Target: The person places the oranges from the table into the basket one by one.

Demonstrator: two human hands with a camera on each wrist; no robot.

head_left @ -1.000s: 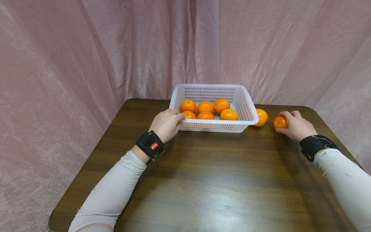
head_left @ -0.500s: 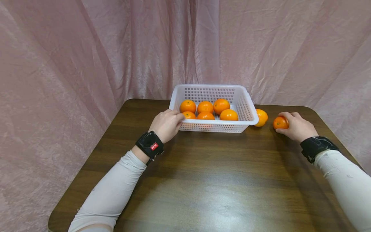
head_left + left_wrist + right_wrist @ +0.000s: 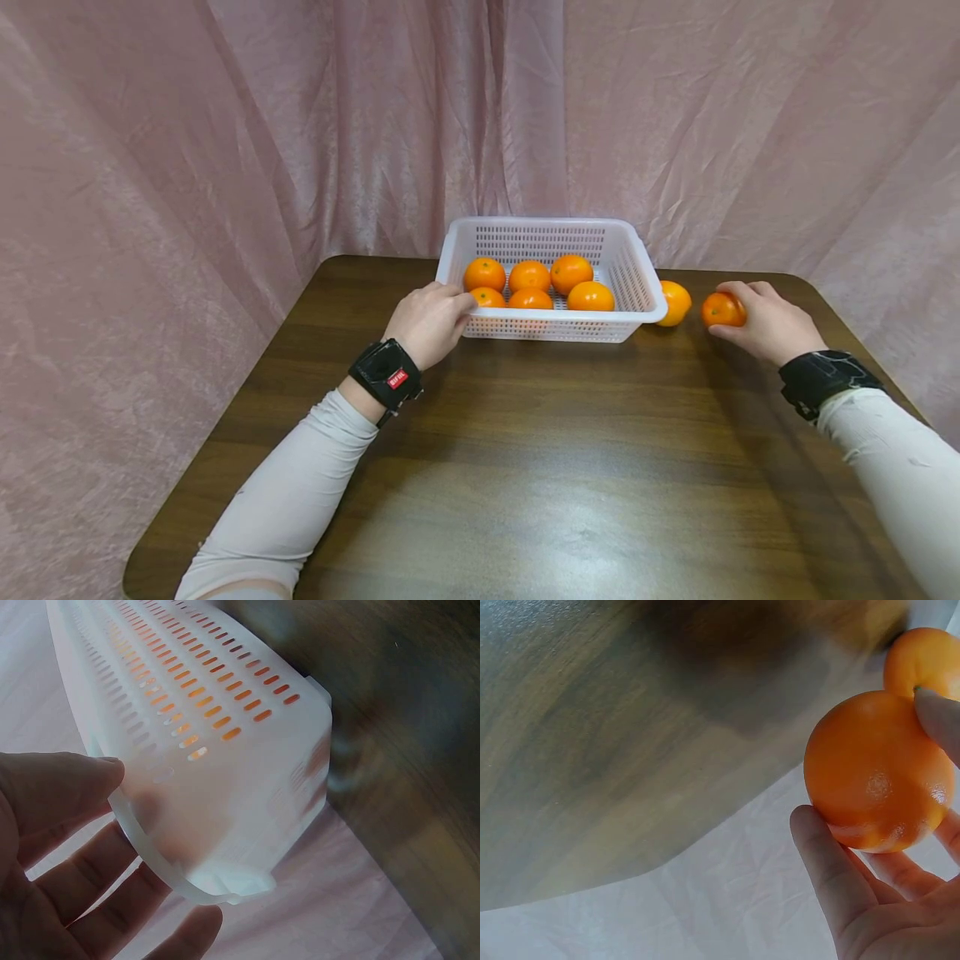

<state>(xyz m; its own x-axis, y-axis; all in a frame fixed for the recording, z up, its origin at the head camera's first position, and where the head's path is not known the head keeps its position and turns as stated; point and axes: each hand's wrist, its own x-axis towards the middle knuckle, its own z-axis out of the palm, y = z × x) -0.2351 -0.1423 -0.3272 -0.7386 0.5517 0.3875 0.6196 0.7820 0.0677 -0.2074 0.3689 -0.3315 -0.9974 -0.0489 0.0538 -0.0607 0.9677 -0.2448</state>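
A white slotted plastic basket (image 3: 637, 315) stands at the back of the table with several oranges (image 3: 572, 274) inside. My left hand (image 3: 431, 325) grips its near left corner. In the left wrist view the thumb lies over the rim of the basket (image 3: 217, 802), with the other fingers below it. To the basket's right, my right hand (image 3: 772, 323) holds an orange (image 3: 722, 309) between thumb and fingers. The right wrist view shows this orange (image 3: 874, 772) close up, fingertips against its sides. Another orange (image 3: 675, 303) sits between it and the basket, against the basket's right end.
The brown wooden table (image 3: 525, 467) has rounded corners, and its far edge runs just behind the basket. A pink curtain (image 3: 405, 125) hangs behind and along the sides. Black bands (image 3: 388, 375) wrap both wrists.
My right hand's orange has shifted slightly left and upward in the head view, closer to the loose orange. The left hand and the basket have stayed in place.
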